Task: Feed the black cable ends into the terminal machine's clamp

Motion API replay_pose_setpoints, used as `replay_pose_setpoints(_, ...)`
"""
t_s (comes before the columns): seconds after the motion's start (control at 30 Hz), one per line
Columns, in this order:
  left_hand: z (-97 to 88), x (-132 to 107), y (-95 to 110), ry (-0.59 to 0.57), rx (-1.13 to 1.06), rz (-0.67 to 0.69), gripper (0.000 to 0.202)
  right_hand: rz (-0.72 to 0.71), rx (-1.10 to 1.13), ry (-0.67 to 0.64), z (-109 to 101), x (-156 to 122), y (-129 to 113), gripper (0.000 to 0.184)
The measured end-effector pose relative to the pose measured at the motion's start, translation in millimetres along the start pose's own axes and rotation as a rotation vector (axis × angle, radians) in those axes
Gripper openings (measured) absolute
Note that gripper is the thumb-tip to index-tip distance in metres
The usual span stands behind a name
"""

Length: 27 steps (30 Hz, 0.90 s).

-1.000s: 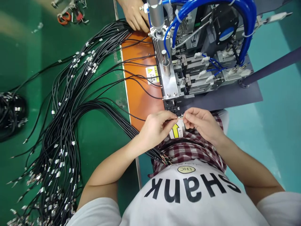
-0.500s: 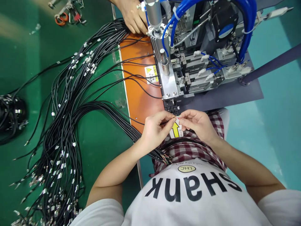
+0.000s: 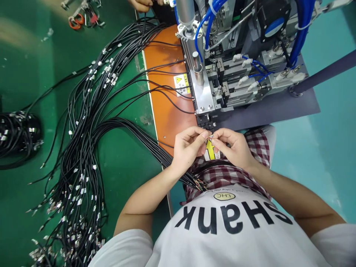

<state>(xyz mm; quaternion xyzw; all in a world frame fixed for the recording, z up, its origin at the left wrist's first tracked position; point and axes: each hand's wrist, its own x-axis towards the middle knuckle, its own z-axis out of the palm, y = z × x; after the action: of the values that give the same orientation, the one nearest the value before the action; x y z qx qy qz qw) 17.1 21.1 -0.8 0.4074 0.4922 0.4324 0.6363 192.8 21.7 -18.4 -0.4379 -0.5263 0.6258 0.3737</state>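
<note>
My left hand point(image 3: 189, 146) is closed in a pinch on the end of a black cable point(image 3: 166, 144), close to its bared wires. Thin coloured wires point(image 3: 210, 137) fan out between my two hands. My right hand point(image 3: 232, 146) pinches the tips of these wires from the other side. Both hands are just in front of the machine's black cable track point(image 3: 205, 122), above a label with a yellow arrow point(image 3: 210, 151). A bundle of black cables point(image 3: 144, 139) passes under my left forearm, its stripped coloured ends point(image 3: 200, 184) lying near my lap.
A machine point(image 3: 203, 89) with blue air hoses stands ahead; several cables run into its track across an orange plate point(image 3: 167, 111). A large heap of tagged black cables point(image 3: 80, 148) covers the green table point(image 3: 125, 163). Orange-handled scissors point(image 3: 76, 21) lie far left. Another person's hand point(image 3: 141, 5) is at the top.
My fingers have shifted slightly on the wires, the left hand closer to their tips. The other person's hand has drawn back toward the top edge. The whole view has shifted a little.
</note>
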Motion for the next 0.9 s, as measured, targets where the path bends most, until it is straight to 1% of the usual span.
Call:
replay_pose_setpoints(0.13,-2.0,1.3,-0.9,-0.039,0.011,-0.061,0.027,-0.026,-0.079,0.055,-1.4,1.0,-1.2,0.018)
replay_pose_setpoints(0.2,-1.1,0.5,2.6,-0.034,0.039,-0.059,0.029,0.003,-0.077,0.020,-7.0,3.0,-4.5,0.019)
replay_pose_setpoints(0.3,1.1,-0.9,7.5,-0.011,0.082,-0.033,0.030,0.087,0.069,-0.039,-17.3,8.9,-9.9,0.021)
replay_pose_setpoints(0.4,2.4,-1.1,8.9,-0.019,0.102,-0.007,0.028,0.131,0.196,-0.031,-22.2,16.0,-12.2,0.022)
replay_pose_setpoints(0.6,1.4,-0.7,7.1,-0.024,0.096,-0.008,0.026,0.183,0.225,-0.050,-19.7,19.9,-9.3,0.027)
replay_pose_setpoints(0.7,0.1,-0.7,6.4,-0.029,0.107,-0.013,0.026,0.167,0.205,-0.050,-20.0,16.6,-8.2,0.027)
replay_pose_setpoints(0.9,-1.5,-0.2,5.9,-0.044,0.071,-0.016,0.025,0.087,0.092,-0.052,-18.7,10.2,-7.1,0.023)
